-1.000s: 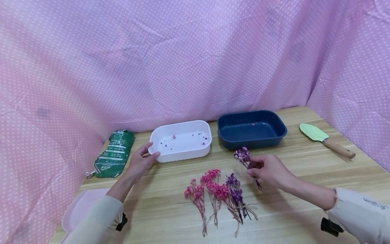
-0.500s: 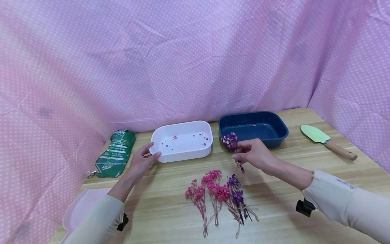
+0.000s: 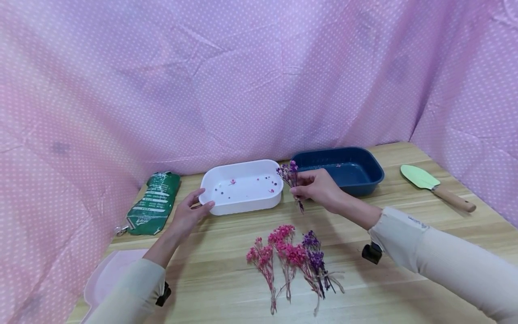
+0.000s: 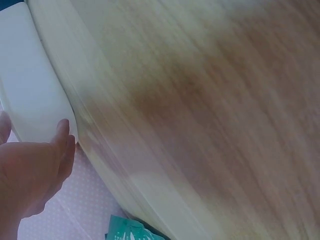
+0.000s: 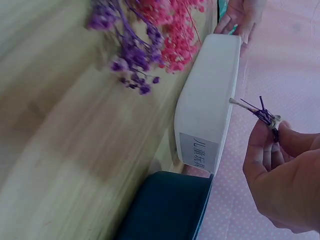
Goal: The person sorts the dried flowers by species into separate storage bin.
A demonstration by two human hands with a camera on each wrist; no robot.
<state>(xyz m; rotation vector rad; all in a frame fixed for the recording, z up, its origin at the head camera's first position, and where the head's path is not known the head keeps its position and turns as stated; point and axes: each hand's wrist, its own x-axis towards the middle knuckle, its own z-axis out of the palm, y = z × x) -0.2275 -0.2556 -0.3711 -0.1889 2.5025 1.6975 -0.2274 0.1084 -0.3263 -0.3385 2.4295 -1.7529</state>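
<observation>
My right hand point(image 3: 323, 191) pinches a small bunch of dried purple flowers point(image 3: 289, 173) by its stems, raised at the near right corner of the white plastic tub point(image 3: 247, 208). In the right wrist view the tied stem ends point(image 5: 265, 116) stick out past the fingertips. My left hand point(image 3: 188, 213) grips the tub's left end, thumb at the front wall and fingers at the rim. Small loose petals lie inside the tub. On the table, several pink dried flower bunches point(image 3: 263, 258) and another purple bunch point(image 3: 315, 256) lie side by side.
A dark blue tub point(image 3: 360, 186) stands right of the white one. Farther right lies a green trowel point(image 3: 418, 177) with a wooden handle. At left are a green bag point(image 3: 154, 204) and a pale pink tray point(image 3: 109, 274). Pink dotted cloth point(image 3: 259, 90) hangs behind the table.
My right hand has carried the purple bunch leftward and away from me, from above the table near the blue tub to the white tub's right end. The left hand has stayed in place.
</observation>
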